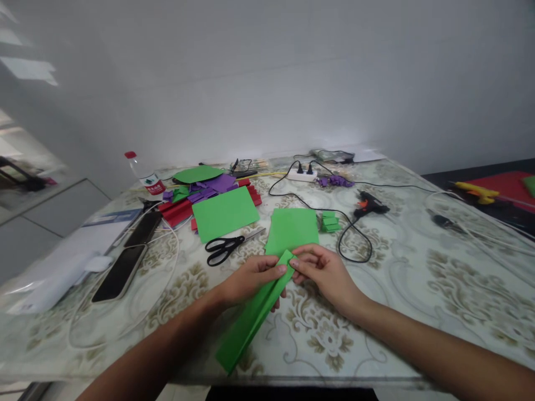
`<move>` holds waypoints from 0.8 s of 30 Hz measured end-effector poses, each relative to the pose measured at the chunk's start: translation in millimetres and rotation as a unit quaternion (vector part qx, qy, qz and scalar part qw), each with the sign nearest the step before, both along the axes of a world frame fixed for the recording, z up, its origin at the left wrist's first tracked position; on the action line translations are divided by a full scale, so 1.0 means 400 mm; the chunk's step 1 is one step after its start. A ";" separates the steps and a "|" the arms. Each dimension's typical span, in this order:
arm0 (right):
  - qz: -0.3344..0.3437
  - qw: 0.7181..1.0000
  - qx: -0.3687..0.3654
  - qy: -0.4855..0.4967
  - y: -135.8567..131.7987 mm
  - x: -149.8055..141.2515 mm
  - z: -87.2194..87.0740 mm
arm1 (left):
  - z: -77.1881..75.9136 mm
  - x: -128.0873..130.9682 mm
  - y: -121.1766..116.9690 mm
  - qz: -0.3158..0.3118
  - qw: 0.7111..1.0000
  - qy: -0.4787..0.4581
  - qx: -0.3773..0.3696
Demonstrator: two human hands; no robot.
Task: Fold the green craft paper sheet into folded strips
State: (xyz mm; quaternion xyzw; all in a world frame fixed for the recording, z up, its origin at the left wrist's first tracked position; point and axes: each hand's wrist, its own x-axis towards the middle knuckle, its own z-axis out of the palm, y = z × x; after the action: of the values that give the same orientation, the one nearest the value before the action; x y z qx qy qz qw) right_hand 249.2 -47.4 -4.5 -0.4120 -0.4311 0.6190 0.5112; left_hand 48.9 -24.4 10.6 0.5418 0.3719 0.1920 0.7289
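Hands: left hand (257,277) & right hand (315,267) pinching folded green paper strip (254,312)
Beyond: green paper sheets (292,227)
L side: black-handled metal scissors (225,247)

1. My left hand (259,277) and right hand (321,273) pinch the upper end of a folded green paper strip (251,320).
2. Black-handled scissors (225,247) lie open-handled beside a green sheet (226,214) on my worktop (355,328).
3. A black glue gun (370,204) lies farther right, beyond small folded green pieces (330,221).
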 end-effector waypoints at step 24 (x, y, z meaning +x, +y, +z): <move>-0.005 0.999 0.016 -0.039 -0.007 0.001 0.004 | 0.003 0.005 -0.007 0.010 0.982 0.043 0.181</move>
State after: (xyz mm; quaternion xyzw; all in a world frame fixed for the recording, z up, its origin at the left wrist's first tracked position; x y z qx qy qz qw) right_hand 249.7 -50.1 -3.0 -0.4300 -0.4581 0.5930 0.5036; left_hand 51.1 -27.3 11.9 0.6689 0.3670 0.2400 0.6002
